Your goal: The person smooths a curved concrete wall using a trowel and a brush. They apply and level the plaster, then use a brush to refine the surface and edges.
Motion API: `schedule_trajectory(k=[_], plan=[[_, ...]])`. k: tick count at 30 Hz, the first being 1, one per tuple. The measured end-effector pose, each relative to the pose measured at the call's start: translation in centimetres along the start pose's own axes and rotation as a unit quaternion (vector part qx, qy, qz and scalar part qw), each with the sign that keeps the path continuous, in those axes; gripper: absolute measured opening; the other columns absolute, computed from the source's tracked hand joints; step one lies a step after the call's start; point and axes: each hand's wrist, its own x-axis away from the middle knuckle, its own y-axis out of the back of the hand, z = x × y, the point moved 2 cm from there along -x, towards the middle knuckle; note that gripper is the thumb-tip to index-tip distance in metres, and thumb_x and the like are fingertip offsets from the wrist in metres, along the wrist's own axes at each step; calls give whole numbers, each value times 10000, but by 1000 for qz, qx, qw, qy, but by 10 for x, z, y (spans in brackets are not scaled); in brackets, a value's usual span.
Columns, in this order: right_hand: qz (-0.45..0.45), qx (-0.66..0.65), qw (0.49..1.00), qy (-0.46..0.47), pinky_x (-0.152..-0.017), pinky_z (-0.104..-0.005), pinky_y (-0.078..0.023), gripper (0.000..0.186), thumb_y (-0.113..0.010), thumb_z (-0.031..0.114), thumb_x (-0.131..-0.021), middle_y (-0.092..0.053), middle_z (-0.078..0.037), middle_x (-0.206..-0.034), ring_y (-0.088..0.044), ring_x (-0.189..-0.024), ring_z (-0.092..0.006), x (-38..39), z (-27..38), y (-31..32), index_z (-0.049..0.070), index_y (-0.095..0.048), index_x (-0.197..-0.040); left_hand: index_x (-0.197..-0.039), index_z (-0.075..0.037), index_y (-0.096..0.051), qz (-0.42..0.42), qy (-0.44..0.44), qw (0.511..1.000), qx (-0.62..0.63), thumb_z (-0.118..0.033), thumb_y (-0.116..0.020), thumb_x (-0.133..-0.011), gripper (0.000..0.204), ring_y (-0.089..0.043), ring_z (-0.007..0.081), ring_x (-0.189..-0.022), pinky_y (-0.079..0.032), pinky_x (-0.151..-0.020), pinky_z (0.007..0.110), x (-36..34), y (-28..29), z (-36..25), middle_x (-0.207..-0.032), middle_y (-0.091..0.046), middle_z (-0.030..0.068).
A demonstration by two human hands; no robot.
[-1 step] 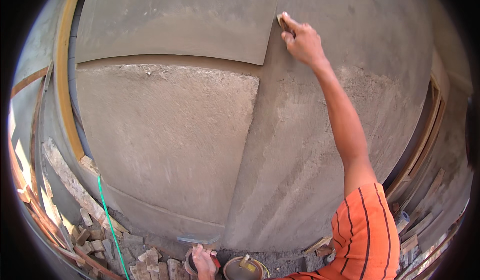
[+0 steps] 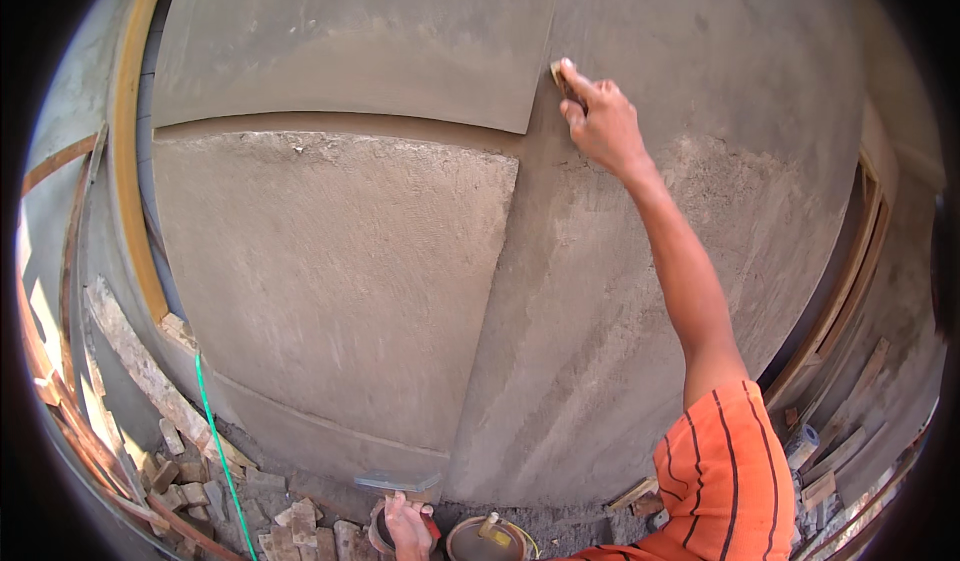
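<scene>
My right hand (image 2: 607, 126) is raised against the grey plastered wall (image 2: 400, 261), its arm stretched up. Between its fingers is a small tan block (image 2: 557, 74), pressed at the vertical edge where the raised upper-left panel (image 2: 360, 41) meets the right-hand surface. Fingers cover most of this block, so its exact kind does not show. Low down, near the wall's foot, my left hand (image 2: 408, 529) grips a plastering trowel; its flat metal blade (image 2: 398, 482) shows beyond the fingers. A red part sits beside that hand.
Below stands a round bucket (image 2: 487, 539) with a tool in it, beside another rounded container. Broken bricks (image 2: 300, 526) lie at the wall's base, crossed by a green hose (image 2: 215, 431). Planks lean at left; a wooden frame (image 2: 830, 291) stands at right.
My right hand has slid a little way down the vertical edge with the small tan block. The left hand and trowel stay almost in place.
</scene>
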Motion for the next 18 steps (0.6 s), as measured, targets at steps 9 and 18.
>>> schedule_trajectory(k=[9, 18], plan=[[-99, 61, 993, 28, -845, -393, -478, 515, -601, 196, -845, -644, -164, -957, -596, -953, -328, -143, -51, 59, 232, -495, -1348, -1027, -154, -473, 6, 42, 999, -12, -210, -557, -867, 189, -475, 174, -670, -426, -575, 310, -17, -9, 7, -950, -518, 10], [-122, 6, 992, -32, -950, -404, -456, 447, -589, 195, -784, -628, -166, -1139, -586, -1085, -330, -203, -27, 83, 139, -597, -1228, -1041, -147, -481, 5, 27, 999, -45, -223, -557, -869, 203, -510, 165, -753, -427, -582, 303, -13, -25, 7, -975, -547, 10]])
